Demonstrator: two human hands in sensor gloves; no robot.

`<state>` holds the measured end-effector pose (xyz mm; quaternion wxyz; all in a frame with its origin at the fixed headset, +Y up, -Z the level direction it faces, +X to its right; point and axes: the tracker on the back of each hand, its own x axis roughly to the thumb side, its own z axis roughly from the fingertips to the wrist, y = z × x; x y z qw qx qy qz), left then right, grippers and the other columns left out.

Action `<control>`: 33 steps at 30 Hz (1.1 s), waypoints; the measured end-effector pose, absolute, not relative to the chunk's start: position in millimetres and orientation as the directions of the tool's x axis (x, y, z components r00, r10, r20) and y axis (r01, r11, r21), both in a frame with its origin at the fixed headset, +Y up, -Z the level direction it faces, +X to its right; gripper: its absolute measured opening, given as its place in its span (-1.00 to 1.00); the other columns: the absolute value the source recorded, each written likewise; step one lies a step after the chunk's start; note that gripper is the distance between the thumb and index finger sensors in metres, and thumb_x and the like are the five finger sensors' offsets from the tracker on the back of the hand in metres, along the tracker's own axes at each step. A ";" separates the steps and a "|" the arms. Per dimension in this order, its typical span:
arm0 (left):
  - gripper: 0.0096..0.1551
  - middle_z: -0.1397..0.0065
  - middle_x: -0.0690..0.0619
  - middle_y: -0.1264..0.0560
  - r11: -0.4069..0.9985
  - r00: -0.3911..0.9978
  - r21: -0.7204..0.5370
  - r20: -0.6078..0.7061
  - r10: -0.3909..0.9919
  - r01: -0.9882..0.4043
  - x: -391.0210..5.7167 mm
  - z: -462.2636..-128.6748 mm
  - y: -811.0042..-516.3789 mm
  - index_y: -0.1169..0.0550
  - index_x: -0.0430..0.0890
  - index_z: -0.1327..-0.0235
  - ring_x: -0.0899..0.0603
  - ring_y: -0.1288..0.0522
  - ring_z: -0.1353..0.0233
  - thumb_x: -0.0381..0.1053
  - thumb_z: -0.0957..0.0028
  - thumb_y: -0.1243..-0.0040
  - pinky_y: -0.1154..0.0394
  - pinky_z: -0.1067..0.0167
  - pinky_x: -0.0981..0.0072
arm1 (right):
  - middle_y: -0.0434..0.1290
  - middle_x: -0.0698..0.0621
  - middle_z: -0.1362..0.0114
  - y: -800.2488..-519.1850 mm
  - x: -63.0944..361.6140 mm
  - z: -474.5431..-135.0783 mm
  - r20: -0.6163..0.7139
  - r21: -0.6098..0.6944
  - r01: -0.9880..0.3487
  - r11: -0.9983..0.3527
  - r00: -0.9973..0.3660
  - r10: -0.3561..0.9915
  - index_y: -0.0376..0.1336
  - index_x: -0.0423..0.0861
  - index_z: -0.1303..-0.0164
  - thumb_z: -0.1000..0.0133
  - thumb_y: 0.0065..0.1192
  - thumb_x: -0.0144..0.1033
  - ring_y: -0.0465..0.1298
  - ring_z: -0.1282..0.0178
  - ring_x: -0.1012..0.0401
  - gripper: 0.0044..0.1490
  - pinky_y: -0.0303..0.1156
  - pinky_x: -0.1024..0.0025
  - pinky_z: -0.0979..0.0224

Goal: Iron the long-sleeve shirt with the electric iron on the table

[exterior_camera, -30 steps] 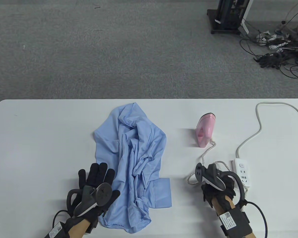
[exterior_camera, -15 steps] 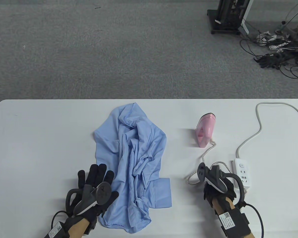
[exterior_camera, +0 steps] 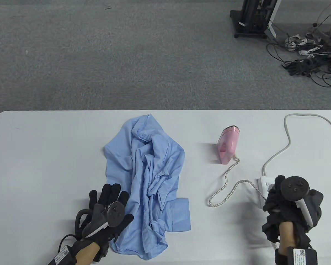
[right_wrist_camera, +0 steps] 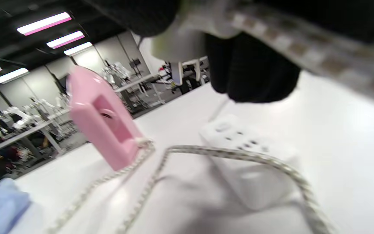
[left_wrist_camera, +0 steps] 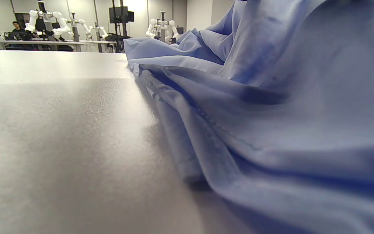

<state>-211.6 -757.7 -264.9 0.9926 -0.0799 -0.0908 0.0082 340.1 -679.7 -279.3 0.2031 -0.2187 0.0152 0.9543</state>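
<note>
**What I can't make out from here**

My black-gloved right hand [exterior_camera: 289, 209] covers most of the white plastic power strip [exterior_camera: 264, 184], so I can't see its sockets or any plug in the table view. The right wrist view is motion-blurred; what the fingers [right_wrist_camera: 252, 65] pinch beside that strip is unclear. The crumpled light-blue cotton shirt [left_wrist_camera: 271, 113] runs off the left wrist view's right edge, and my left hand's fingers don't show there.
</note>
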 end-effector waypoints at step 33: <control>-0.01 -0.65 0.13 0.35 0.978 0.984 -0.205 0.164 0.070 -0.035 -213.6 -265.4 -758.1 0.02 0.21 -0.52 -0.16 0.41 -0.67 0.53 0.22 0.21 0.44 -0.43 -0.34 | 0.54 -0.37 -0.06 -723.1 343.7 -302.5 -0.523 0.141 -0.277 -0.950 -0.836 0.166 0.12 -0.08 -0.45 0.01 0.20 -0.28 0.66 0.18 -0.09 -0.23 0.60 -0.01 0.16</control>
